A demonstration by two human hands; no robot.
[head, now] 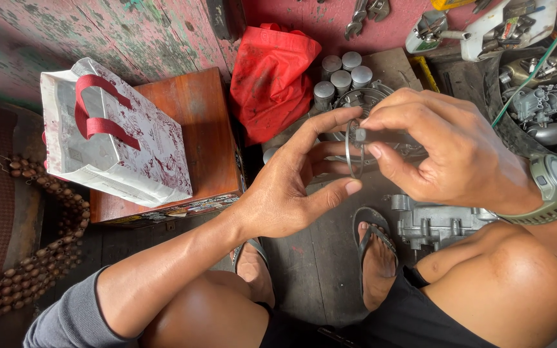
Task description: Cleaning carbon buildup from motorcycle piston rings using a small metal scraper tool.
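Head view: the right hand [446, 154] pinched a small dark part [381, 136] and thin ring [354, 149] — the left hand [291, 187], fingers spread, touched the ring beside that pinch.

My right hand [449, 158] pinches a thin metal ring [354, 149] at a small grey part, my left hand [291, 187] open just beside it, fingertip touching, above a grey engine casing [436, 222] on the floor.
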